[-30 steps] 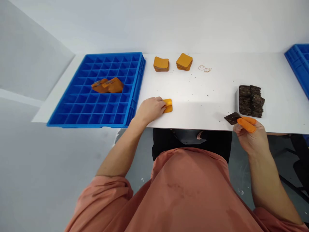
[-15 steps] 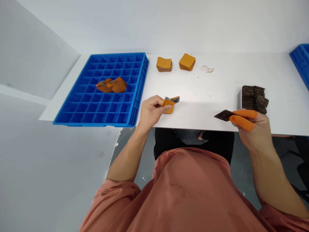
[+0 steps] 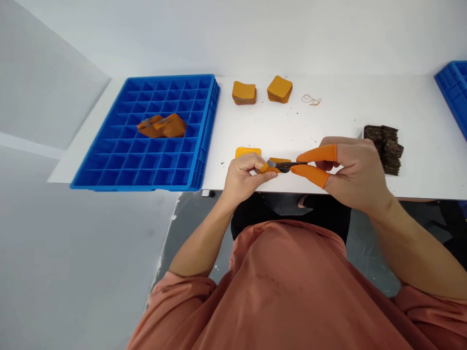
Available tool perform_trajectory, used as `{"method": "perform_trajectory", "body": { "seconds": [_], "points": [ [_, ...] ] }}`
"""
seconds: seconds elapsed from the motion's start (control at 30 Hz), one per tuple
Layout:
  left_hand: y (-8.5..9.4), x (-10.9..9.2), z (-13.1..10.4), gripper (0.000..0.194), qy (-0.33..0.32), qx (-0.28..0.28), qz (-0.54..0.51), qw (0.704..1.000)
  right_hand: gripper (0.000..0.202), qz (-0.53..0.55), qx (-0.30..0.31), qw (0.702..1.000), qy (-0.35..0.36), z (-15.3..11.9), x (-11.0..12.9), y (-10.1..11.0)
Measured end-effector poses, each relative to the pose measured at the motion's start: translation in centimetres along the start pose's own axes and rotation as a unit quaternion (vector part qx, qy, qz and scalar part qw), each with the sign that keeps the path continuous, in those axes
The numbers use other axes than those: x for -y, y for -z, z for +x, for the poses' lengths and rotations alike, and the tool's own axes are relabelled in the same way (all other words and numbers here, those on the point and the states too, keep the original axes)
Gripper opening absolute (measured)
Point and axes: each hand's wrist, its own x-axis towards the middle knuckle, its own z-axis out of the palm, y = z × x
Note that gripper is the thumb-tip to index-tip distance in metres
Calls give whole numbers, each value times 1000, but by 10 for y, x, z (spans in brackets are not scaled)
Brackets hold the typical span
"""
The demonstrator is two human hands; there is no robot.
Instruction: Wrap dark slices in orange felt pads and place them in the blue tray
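Observation:
My left hand [image 3: 245, 179] pinches a small orange pouch [image 3: 280, 160], whose grey inside shows at its parted mouth. My right hand [image 3: 352, 170], with orange covers on thumb and finger, grips a dark brown flat piece [image 3: 286, 166]. That piece lies partly within the pouch's mouth. Behind my left hand an orange square [image 3: 248, 151] lies flat on the table. Stacked dark brown pieces [image 3: 388, 155] fill a white box to the right, partly hidden by my right hand.
Two stacks of orange squares [image 3: 244, 91] [image 3: 279, 88] stand at the back, beside thin loops of band [image 3: 311, 100]. At the left, a blue divided tray [image 3: 146, 179] holds orange pouches [image 3: 171, 125]. Another blue tray [image 3: 454, 92] is at the right edge. Dark crumbs dot the white table [image 3: 328, 116].
My right hand has moved left, bringing the dark piece into the pouch's mouth. My left hand and the pouch have shifted right, uncovering an orange square on the table. The view has shifted slightly.

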Motion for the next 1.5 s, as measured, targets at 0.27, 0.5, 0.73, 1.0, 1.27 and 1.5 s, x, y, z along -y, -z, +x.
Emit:
{"method": "perform_trajectory", "body": {
  "seconds": [0.27,0.5,0.73,1.0,1.27,1.5],
  "points": [
    [0,-6,1,39,-73,9,103,992,30,-194,63,976,78,2,-2,-2],
    [-5,-8,-2,20,-144,13,177,974,40,-275,92,950,116,3,5,-15],
    [-5,-6,-6,25,-79,20,63,995,29,-109,49,991,54,-6,-12,-7],
    [-14,-2,-11,33,-24,-12,-43,999,16,123,40,989,-76,-25,-34,-31],
    [-7,-8,-6,13,-107,-40,-1,993,18,27,-8,1000,-10,-29,-39,-35],
    [-3,-5,-5,16,-119,-39,3,992,18,-6,-43,999,30,-24,-39,-36]
  ]
}}
